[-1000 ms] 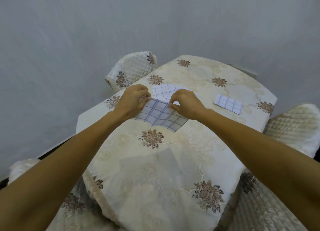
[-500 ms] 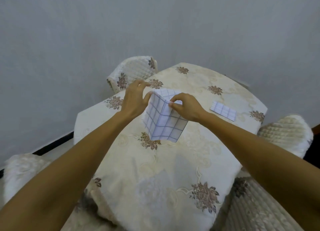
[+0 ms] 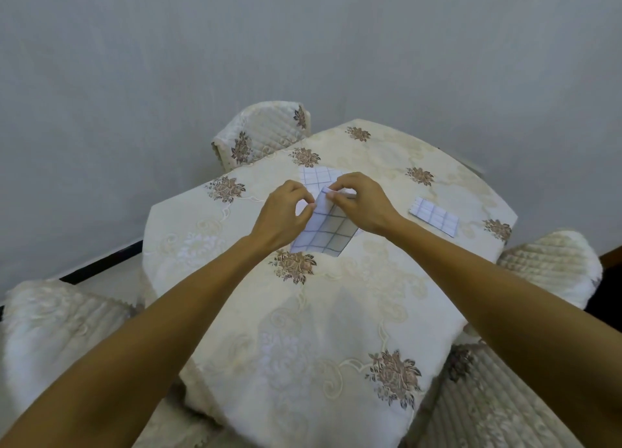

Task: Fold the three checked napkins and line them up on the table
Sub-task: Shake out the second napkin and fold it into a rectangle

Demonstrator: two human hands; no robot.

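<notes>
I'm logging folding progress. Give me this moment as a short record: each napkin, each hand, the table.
middle napkin: partly folded, top edge pinched by both hands
left hand: pinches its top left corner
right hand: pinches its top edge
far napkin: flat, partly hidden behind the hands
right napkin: folded small, lying apart
table: floral-patterned top
lined up: not yet

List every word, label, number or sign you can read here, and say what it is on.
None to read.
The held napkin, the folded napkin and the napkin behind carry only grid lines.
The tablecloth and chairs show only flowers.
The wall is blank.
</notes>
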